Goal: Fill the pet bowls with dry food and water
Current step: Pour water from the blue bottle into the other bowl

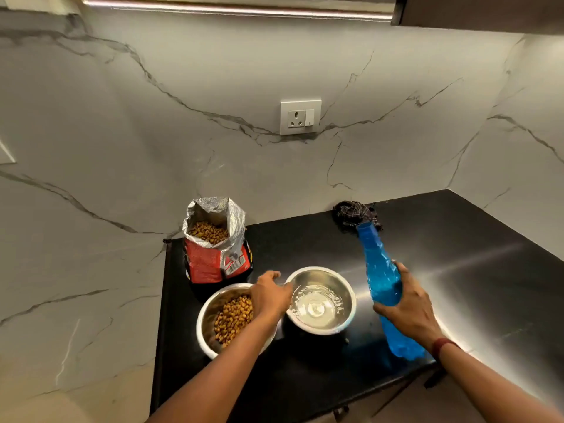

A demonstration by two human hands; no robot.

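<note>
Right grip (409, 312) wraps the waist of the blue bottle (380, 276), fingers curled round it; bottle is tilted, neck up and away toward the cloth (354, 213), base low near the front edge of the tabletop (457, 254). Can't tell if the base touches down or if a cap is on. Left hand (270, 296) has fingers curled at the rim of the water bowl (320, 277), apparently pinching it. Bowl holds water; the food bowl (203, 319) beside it, rims touching or nearly, holds kibble (233, 319). Judgement: pour looks done, next is parking the bottle. Stand it upright further back, right of the bowls, where the room is open. Watch the front edge, the left edge by the food bowl, and the open kibble bag (213, 248) just behind.
</note>
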